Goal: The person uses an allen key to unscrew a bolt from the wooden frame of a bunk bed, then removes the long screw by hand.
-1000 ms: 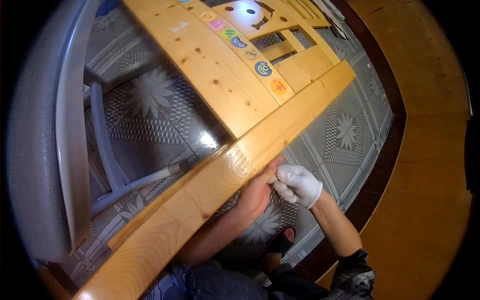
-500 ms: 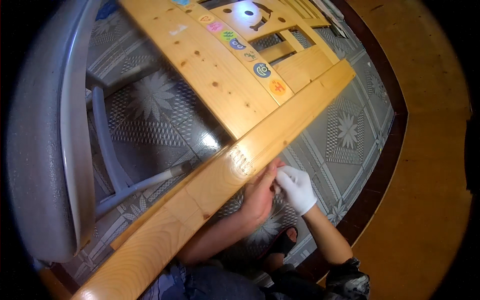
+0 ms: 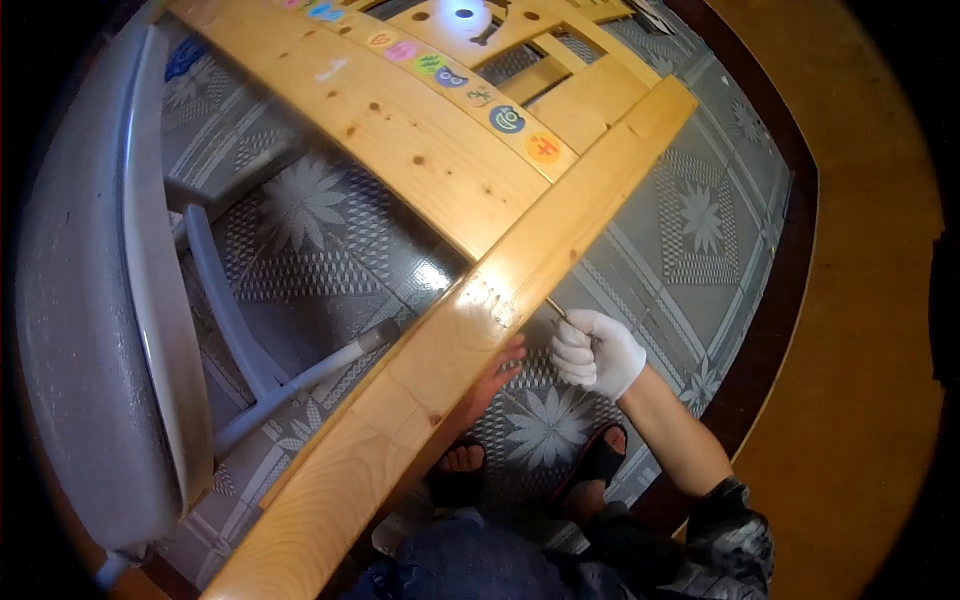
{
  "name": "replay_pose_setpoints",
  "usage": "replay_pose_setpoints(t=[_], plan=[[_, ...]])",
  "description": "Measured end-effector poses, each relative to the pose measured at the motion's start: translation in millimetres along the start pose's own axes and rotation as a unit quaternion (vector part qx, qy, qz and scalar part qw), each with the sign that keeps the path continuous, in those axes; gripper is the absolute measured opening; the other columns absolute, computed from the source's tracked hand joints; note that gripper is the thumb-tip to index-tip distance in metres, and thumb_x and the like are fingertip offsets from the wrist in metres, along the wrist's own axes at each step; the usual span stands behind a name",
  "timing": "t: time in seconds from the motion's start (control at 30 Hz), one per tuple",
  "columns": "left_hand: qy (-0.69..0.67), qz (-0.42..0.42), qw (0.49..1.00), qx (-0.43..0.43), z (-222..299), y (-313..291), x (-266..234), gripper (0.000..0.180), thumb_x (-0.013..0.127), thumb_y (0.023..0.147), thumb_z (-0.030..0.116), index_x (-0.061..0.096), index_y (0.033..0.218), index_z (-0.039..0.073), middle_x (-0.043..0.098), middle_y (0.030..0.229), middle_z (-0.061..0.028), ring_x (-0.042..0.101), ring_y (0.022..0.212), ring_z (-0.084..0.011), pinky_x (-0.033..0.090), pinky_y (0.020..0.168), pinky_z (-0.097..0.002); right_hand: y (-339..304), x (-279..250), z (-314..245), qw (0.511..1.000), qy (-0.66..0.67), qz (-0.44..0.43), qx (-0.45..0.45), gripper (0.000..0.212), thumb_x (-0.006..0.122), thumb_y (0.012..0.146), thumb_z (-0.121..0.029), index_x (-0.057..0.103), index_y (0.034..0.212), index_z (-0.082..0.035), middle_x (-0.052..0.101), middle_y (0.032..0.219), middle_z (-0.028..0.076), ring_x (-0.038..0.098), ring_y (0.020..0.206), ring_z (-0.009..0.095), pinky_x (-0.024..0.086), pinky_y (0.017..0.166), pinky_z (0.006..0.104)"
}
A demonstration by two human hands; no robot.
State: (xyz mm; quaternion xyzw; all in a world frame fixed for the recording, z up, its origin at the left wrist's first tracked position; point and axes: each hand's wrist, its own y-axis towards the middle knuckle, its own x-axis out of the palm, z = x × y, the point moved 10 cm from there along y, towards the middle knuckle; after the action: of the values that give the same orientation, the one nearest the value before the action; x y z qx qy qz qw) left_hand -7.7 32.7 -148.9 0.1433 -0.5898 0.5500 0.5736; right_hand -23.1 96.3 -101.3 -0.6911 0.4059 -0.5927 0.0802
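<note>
A long, light wooden beam (image 3: 380, 420) runs diagonally across my view, joined to a wooden panel (image 3: 400, 140) with a row of colourful round stickers. My right hand (image 3: 600, 352), in a white glove, is closed around a thin rod (image 3: 556, 307) that reaches toward the beam's near-right side. The rod's kind and its far end cannot be made out. My left hand (image 3: 500, 368) is bare and mostly hidden by the beam. Its visible fingers are stretched out and apart beside the beam's edge, with nothing seen in them.
On the left stands a grey chair (image 3: 90, 300) with metal legs (image 3: 235, 310). Patterned grey tiles (image 3: 690, 220) cover the floor, bordered by a dark strip and a brown surface (image 3: 870, 330) at right. My sandalled feet (image 3: 600, 455) are below my hands.
My hands, together before, are now apart. My left hand has gone back behind the beam, and the rod in my right hand has come into sight. The view has shifted slightly.
</note>
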Motion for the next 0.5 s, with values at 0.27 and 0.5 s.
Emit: replay_pose_setpoints(t=[0.27, 0.5], plan=[[-0.002, 0.006, 0.999, -0.036, 12, -9, -4, 0.038, 0.043, 0.092, 0.03, 0.045, 0.122, 0.006, 0.051, 0.119, -0.0105, 0.048, 0.109, -0.0233, 0.038, 0.092, -0.0398, -16, -12, -27, 0.925, -0.293, 0.221, -0.093, 0.032, 0.046, 0.087, -0.026, 0.04, 0.059, -0.011, 0.035, 0.05, -0.003, 0.03, 0.039, 0.007, 0.023, 0.035, 0.0221], [-0.01, 0.044, 0.996, -0.082, 56, -69, -11, 0.039, 0.045, 0.091, 0.03, 0.047, 0.121, 0.006, 0.052, 0.118, -0.0117, 0.049, 0.108, -0.0241, 0.038, 0.092, -0.0389, -17, -8, -30, 0.927, -0.308, 0.19, -0.096, 0.033, 0.046, 0.088, -0.027, 0.04, 0.059, -0.011, 0.035, 0.05, -0.002, 0.031, 0.04, 0.007, 0.024, 0.034, 0.0224]])
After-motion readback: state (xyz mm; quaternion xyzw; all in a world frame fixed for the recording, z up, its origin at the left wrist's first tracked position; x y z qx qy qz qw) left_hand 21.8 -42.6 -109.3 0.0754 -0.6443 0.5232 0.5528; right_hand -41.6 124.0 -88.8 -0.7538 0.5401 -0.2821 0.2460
